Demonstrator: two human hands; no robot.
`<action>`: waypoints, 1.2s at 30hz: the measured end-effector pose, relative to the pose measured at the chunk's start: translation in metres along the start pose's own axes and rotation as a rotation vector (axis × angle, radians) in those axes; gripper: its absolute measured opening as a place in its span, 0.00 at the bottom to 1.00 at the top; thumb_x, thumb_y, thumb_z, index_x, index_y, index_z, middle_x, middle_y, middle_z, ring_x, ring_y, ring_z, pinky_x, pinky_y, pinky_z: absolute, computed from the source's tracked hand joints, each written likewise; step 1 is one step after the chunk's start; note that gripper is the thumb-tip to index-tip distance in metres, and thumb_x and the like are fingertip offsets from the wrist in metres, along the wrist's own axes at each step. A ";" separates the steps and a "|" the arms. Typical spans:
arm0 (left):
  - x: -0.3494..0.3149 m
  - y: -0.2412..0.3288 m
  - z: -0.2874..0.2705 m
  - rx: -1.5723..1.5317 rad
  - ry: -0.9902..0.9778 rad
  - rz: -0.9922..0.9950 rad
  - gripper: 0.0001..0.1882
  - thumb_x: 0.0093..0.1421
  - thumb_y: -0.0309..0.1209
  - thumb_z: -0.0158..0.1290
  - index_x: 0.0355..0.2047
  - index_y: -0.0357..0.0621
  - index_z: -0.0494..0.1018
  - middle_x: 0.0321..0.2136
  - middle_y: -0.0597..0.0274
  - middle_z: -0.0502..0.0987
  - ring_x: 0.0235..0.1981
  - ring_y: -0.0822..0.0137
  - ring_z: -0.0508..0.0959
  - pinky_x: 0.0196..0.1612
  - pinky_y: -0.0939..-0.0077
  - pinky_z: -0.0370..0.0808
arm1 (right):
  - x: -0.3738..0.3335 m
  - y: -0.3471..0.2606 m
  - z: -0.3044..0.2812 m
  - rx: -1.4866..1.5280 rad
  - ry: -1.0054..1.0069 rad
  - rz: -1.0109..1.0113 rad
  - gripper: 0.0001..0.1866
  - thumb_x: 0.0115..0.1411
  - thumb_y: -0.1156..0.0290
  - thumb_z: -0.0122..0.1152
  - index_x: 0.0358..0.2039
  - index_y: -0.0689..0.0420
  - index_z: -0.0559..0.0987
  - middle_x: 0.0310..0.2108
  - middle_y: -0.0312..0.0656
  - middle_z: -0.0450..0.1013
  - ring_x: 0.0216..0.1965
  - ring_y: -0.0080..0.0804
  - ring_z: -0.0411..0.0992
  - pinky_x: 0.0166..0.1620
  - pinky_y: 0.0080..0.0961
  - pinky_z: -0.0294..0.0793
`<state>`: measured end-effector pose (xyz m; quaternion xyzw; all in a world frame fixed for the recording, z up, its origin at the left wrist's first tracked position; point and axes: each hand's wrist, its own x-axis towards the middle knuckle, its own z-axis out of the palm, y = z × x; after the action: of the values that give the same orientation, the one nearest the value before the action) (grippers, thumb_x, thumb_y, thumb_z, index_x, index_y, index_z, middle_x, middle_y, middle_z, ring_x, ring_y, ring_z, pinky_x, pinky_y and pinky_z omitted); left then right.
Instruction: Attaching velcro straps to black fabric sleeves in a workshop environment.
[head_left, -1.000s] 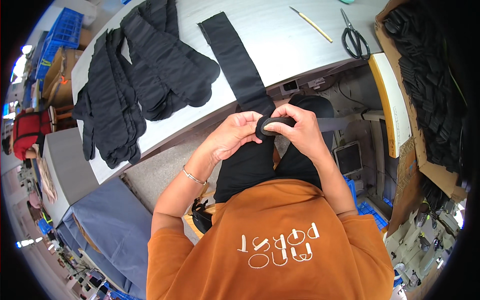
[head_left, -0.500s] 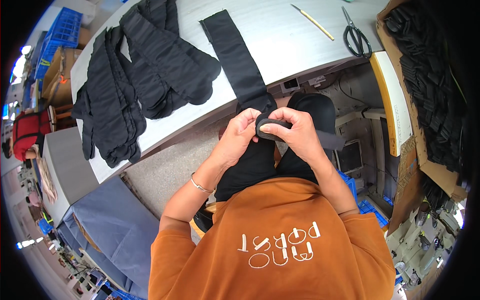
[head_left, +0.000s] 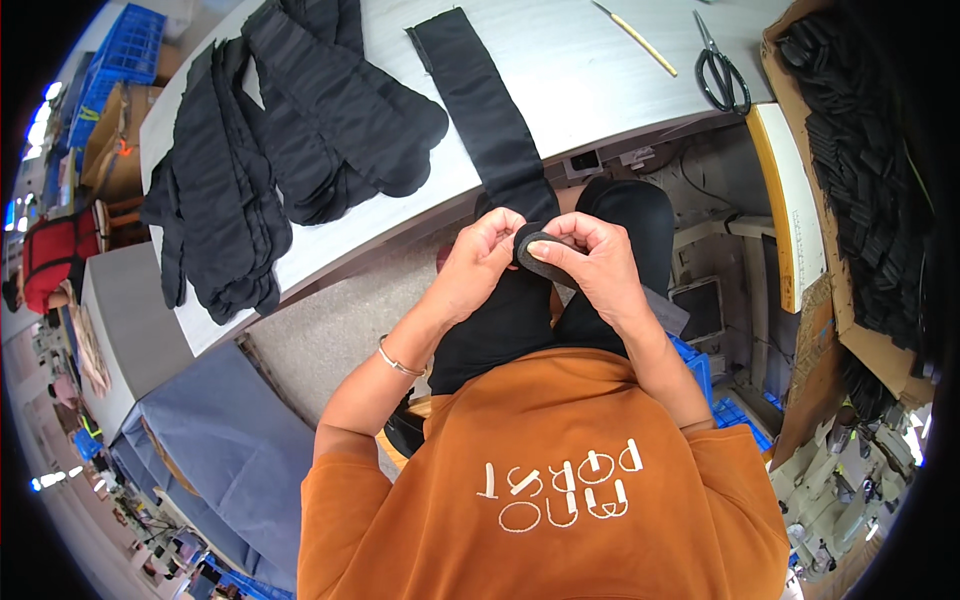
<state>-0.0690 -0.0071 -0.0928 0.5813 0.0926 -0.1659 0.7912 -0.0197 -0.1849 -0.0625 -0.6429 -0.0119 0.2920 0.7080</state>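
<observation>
Fingers of left hand (head_left: 478,262) and right hand (head_left: 592,262) pinch black fabric strip (head_left: 490,120); strip runs lengthwise away across table (head_left: 560,70).

Person in an orange short-sleeved cotton T-shirt (head_left: 560,480) with white lettering, black trousers (head_left: 500,320), thin silver wrist bangle (head_left: 398,362).

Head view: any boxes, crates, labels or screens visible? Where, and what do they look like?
Cardboard box: far right, brown, open, full of black pieces.
Blue crate: upper left, beyond the table, plastic lattice.
Blue crate under the table: by the right knee.
Grey panel: under the table, squarish; screen or not, cannot tell.
</observation>
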 end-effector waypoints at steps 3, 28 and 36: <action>0.000 -0.014 -0.003 0.049 0.011 0.041 0.04 0.71 0.27 0.45 0.39 0.41 0.69 0.32 0.73 0.71 0.34 0.81 0.69 0.38 0.83 0.69 | -0.001 -0.001 0.002 -0.032 0.014 0.039 0.06 0.56 0.77 0.70 0.34 0.63 0.82 0.27 0.31 0.77 0.28 0.11 0.72 0.32 0.10 0.71; 0.008 -0.002 -0.009 -0.212 -0.023 -0.015 0.05 0.69 0.30 0.51 0.42 0.44 0.72 0.38 0.73 0.75 0.40 0.83 0.71 0.45 0.86 0.69 | -0.004 0.007 0.001 -0.250 -0.007 -0.135 0.07 0.63 0.72 0.63 0.35 0.64 0.79 0.26 0.32 0.74 0.28 0.12 0.68 0.32 0.14 0.69; 0.006 -0.008 0.011 -0.128 0.087 0.042 0.03 0.70 0.27 0.48 0.40 0.42 0.70 0.33 0.74 0.72 0.34 0.83 0.69 0.40 0.87 0.67 | -0.006 0.005 0.010 -0.402 0.225 -0.195 0.07 0.59 0.72 0.65 0.35 0.63 0.83 0.24 0.42 0.80 0.24 0.19 0.76 0.29 0.19 0.73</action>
<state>-0.0668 -0.0204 -0.0982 0.5382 0.1249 -0.1175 0.8252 -0.0303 -0.1780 -0.0630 -0.7950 -0.0528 0.1407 0.5876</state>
